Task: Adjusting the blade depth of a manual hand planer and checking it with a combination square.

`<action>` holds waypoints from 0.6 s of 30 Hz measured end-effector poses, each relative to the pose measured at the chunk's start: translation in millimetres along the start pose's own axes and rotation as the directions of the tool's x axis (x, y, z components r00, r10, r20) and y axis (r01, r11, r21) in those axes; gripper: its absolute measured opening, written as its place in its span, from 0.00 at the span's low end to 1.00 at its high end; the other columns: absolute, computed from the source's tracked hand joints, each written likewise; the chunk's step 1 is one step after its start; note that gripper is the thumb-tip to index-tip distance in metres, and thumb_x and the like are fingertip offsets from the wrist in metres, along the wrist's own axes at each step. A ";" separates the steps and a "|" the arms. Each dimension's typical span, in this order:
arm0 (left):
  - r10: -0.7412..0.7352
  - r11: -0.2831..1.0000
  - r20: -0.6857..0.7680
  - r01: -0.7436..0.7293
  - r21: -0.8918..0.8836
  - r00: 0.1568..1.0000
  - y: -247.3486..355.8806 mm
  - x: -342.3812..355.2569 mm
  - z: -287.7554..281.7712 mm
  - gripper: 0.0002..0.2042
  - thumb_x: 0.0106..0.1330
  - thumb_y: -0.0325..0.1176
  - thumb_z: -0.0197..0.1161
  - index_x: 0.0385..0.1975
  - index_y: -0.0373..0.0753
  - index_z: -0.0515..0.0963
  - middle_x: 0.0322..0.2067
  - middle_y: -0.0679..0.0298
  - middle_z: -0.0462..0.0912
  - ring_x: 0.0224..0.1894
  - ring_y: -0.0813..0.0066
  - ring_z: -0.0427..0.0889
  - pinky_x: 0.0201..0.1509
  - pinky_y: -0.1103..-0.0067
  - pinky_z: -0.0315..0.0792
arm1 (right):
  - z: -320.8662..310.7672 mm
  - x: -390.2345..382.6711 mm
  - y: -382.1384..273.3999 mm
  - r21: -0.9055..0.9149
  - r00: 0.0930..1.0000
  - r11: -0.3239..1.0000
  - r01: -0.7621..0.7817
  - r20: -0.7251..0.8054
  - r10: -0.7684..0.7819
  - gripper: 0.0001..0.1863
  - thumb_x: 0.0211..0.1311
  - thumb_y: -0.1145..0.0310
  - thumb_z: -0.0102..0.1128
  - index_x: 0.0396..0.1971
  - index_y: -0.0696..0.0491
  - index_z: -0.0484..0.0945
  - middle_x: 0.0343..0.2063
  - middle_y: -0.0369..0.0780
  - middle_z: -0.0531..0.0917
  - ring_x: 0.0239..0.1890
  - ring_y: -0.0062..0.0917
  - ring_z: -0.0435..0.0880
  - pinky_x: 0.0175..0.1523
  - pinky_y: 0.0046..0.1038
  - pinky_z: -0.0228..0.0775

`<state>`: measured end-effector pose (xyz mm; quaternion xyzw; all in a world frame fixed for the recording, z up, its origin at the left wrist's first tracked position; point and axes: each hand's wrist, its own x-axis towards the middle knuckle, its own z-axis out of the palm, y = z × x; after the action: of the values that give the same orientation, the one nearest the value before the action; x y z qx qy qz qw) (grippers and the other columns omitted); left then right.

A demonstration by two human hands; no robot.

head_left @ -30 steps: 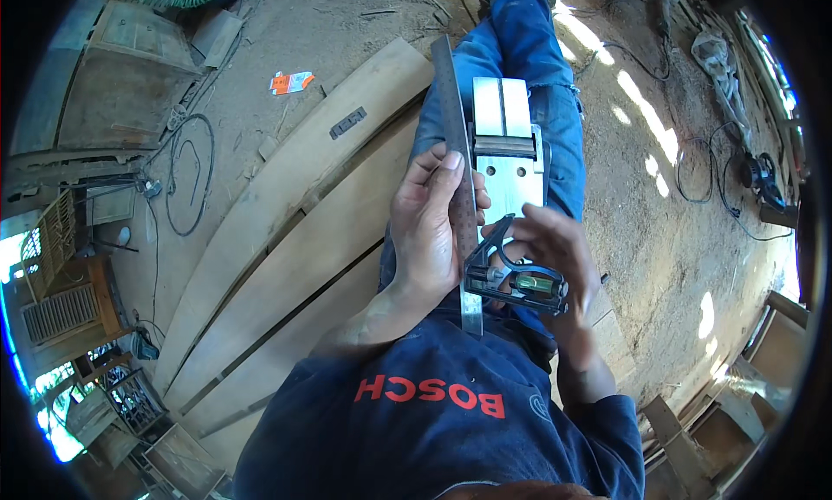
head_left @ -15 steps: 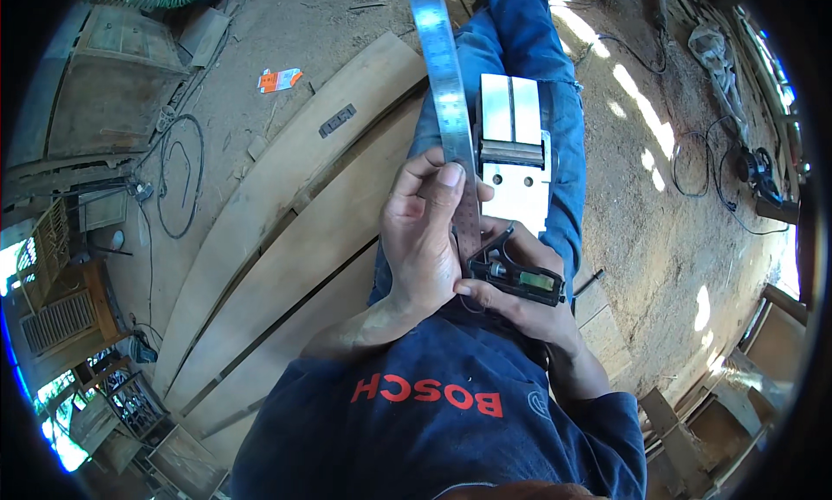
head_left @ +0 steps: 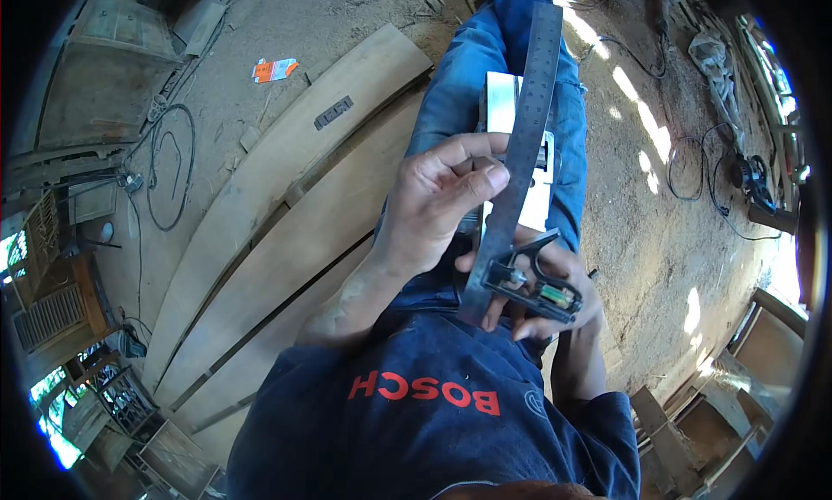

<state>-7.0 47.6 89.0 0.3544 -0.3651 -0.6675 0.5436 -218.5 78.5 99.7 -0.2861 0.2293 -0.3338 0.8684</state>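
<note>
A combination square is held above my lap. Its long steel blade (head_left: 530, 110) points away from me and leans right, with its near end sticking out past the black head (head_left: 529, 290). A small green level vial (head_left: 555, 295) sits in that head. My right hand (head_left: 559, 270) is wrapped round the head from the right, some fingers under the blade. At the blade's left edge, my left hand (head_left: 438, 188) pinches with thumb and forefinger; the forefinger's tip is hidden behind the steel. Beneath, an upturned electric planer (head_left: 500, 106) with a pale grooved sole rests on my legs, partly covered.
Long curved wooden boards (head_left: 286, 231) lie on the ground to my left, one bearing a dark metal piece (head_left: 333, 113). Beyond them is an orange-and-white packet (head_left: 276, 70). A corded power tool (head_left: 752, 175) stands at the right. Wooden cabinets (head_left: 108, 93) stand far left.
The square's blade has swung to the right and lost its bright glare. More of its near end now shows past the head. My left hand has shifted from over the blade to its left edge.
</note>
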 end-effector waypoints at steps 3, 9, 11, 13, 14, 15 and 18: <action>-0.035 0.999 0.006 0.035 -0.039 0.999 0.0 6.7 0.5 0.16 0.73 0.23 0.63 0.60 0.32 0.79 0.42 0.59 0.87 0.41 0.81 0.83 0.49 0.86 0.78 | 2.5 0.6 -6.4 0.120 0.998 0.991 -0.056 -0.004 0.057 0.27 0.62 0.75 0.73 0.61 0.63 0.76 0.45 0.57 0.88 0.43 0.37 0.91 0.37 0.24 0.83; -0.009 0.997 0.089 0.002 0.081 0.996 1.3 17.0 8.4 0.14 0.71 0.25 0.66 0.56 0.34 0.83 0.39 0.62 0.87 0.36 0.84 0.80 0.41 0.88 0.74 | -13.4 3.9 -14.8 -0.049 0.995 0.998 0.038 -0.092 -0.042 0.24 0.65 0.75 0.70 0.59 0.64 0.77 0.46 0.60 0.87 0.36 0.37 0.91 0.32 0.21 0.81; -0.013 0.980 0.167 -0.020 0.196 0.986 2.2 17.7 9.7 0.14 0.70 0.28 0.69 0.54 0.36 0.85 0.35 0.65 0.86 0.32 0.84 0.78 0.34 0.88 0.72 | -23.8 6.1 -15.8 -0.142 0.994 0.984 0.107 -0.009 -0.110 0.22 0.65 0.75 0.70 0.57 0.65 0.79 0.46 0.59 0.88 0.33 0.35 0.91 0.31 0.20 0.81; 0.043 0.974 0.191 -0.084 0.212 0.981 -2.2 19.2 9.8 0.13 0.70 0.28 0.69 0.53 0.36 0.85 0.35 0.65 0.86 0.32 0.84 0.78 0.34 0.88 0.72 | -16.6 4.3 -16.9 -0.312 0.987 0.943 0.115 -0.069 -0.143 0.20 0.65 0.74 0.70 0.55 0.64 0.80 0.45 0.57 0.89 0.32 0.33 0.90 0.31 0.20 0.80; 0.101 0.963 0.215 -0.150 0.226 0.971 -6.0 19.7 10.1 0.12 0.70 0.29 0.69 0.52 0.36 0.85 0.35 0.65 0.86 0.31 0.83 0.78 0.34 0.87 0.71 | -10.5 2.7 -18.0 -0.474 0.975 0.874 0.107 -0.121 -0.185 0.19 0.65 0.74 0.71 0.53 0.64 0.81 0.44 0.56 0.89 0.31 0.32 0.90 0.30 0.19 0.79; 0.157 0.947 0.239 -0.214 0.238 0.958 -9.6 19.9 9.8 0.12 0.70 0.30 0.69 0.51 0.37 0.86 0.35 0.65 0.85 0.31 0.82 0.78 0.34 0.86 0.71 | -5.2 1.8 -18.6 -0.621 0.959 0.780 0.083 -0.163 -0.232 0.17 0.65 0.74 0.71 0.51 0.64 0.82 0.43 0.54 0.90 0.29 0.30 0.89 0.29 0.18 0.78; 0.192 0.933 0.185 -0.238 0.272 0.964 -14.1 16.7 8.4 0.11 0.70 0.30 0.69 0.50 0.36 0.86 0.36 0.65 0.86 0.32 0.81 0.78 0.36 0.85 0.72 | -2.5 2.8 -17.6 -0.749 0.923 0.654 0.102 -0.175 -0.344 0.15 0.64 0.73 0.72 0.48 0.63 0.84 0.41 0.51 0.91 0.27 0.28 0.88 0.29 0.18 0.77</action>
<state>-23.5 34.0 79.5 0.3353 -0.5374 -0.5683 0.5252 -225.9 64.9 108.8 -0.5787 0.4348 -0.3599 0.5887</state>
